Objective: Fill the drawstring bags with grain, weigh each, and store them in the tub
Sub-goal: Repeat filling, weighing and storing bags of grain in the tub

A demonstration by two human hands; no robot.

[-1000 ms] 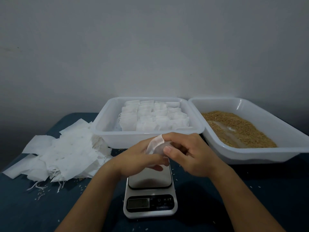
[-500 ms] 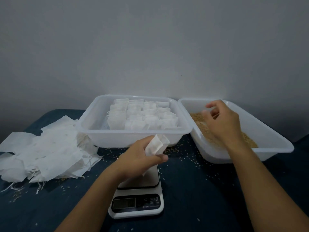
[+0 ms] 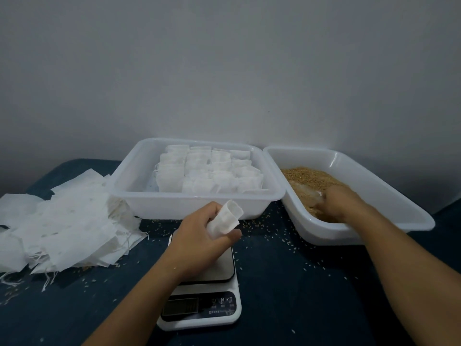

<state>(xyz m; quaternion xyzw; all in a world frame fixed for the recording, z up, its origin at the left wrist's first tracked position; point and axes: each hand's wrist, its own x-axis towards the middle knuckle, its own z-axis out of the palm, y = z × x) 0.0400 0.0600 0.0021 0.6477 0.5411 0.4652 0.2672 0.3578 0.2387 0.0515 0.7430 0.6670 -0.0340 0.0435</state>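
Holding a small white bag (image 3: 225, 219) above the scale (image 3: 202, 295), the left hand (image 3: 199, 236) pinches it with its mouth up. The right hand (image 3: 336, 203) digs into the grain (image 3: 306, 177) in the right tub (image 3: 374, 186); its grip cannot be told. Filled bags (image 3: 212, 173) stand in the middle tub (image 3: 134, 171).

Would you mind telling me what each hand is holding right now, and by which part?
The left hand grips a small white bag around its lower half, mouth up. The right hand is in the grain; its hold cannot be told.
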